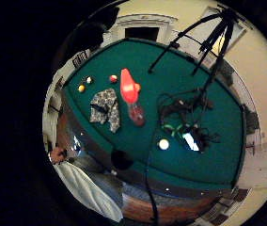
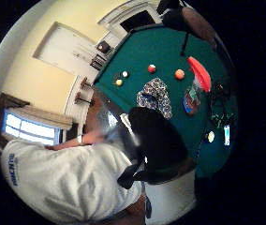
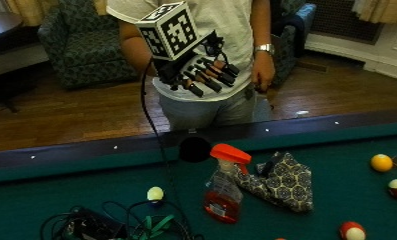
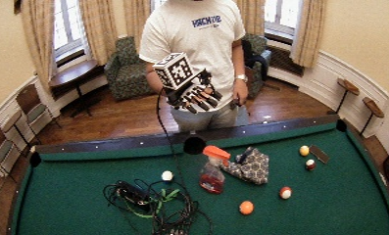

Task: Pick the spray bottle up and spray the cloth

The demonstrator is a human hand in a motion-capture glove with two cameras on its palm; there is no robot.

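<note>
A clear spray bottle [image 3: 224, 195] with an orange-red trigger head [image 3: 230, 152] and red liquid stands upright on the green pool table [image 3: 65, 192], also seen as the spray bottle [image 4: 213, 171] [image 1: 130, 96] [image 2: 195, 86]. Right beside it lies a crumpled dark patterned cloth [image 3: 278, 181] [image 4: 249, 166] [image 1: 106, 108] [image 2: 155, 95]. My gloved right hand [image 3: 201, 75] [image 4: 195, 96] hangs in the air in front of my chest, well above the table's near rail, fingers straight and spread, holding nothing. My bare hand [image 3: 262, 72] hangs at my side.
Several pool balls [image 3: 382, 162] [image 4: 246, 207] lie on the felt, plus a pale ball [image 3: 155, 193] near a tangle of black cables [image 4: 148, 200]. A side pocket [image 3: 195, 148] sits in the rail before the bottle. A tripod [image 1: 208, 42] stands on the table.
</note>
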